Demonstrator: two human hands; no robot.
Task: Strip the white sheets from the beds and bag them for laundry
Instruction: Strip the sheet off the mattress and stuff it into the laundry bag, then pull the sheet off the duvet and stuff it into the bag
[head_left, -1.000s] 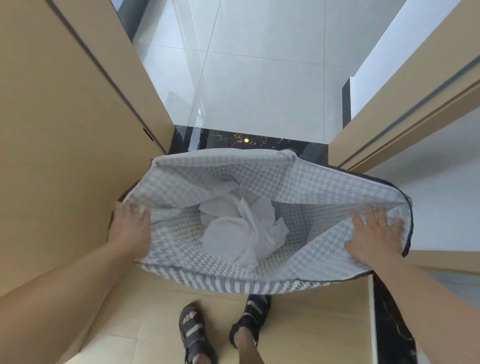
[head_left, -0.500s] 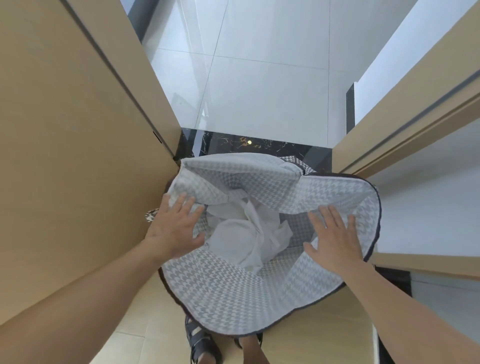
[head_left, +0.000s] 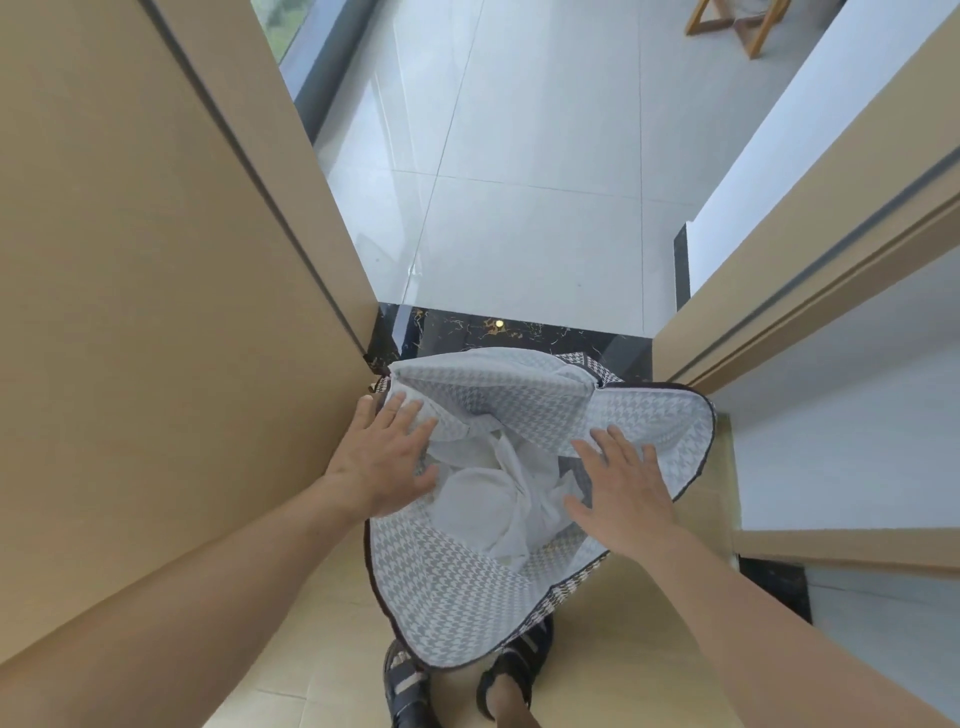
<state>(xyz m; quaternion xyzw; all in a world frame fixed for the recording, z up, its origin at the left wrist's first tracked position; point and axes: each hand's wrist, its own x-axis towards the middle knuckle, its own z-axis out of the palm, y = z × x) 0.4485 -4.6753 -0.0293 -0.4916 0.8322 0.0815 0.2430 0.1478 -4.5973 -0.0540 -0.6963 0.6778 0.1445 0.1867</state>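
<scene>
1 soft houndstooth bag (head_left: 457, 587); crumpled white sheets (head_left: 498, 499) between 2 hands. Left hand (head_left: 382, 462), right hand (head_left: 623, 493): fingers spread, flat on fabric.

text: none readable | labels: none | numbers: none

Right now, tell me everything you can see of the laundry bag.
The laundry bag is soft fabric, pale grey-and-white houndstooth inside, darker houndstooth outside, with a dark trimmed rim. It stands slumped on the floor in the doorway, mouth open, against the wooden panel. Crumpled white sheets lie inside. The left hand and right hand press flat on its lining, one each side.
</scene>
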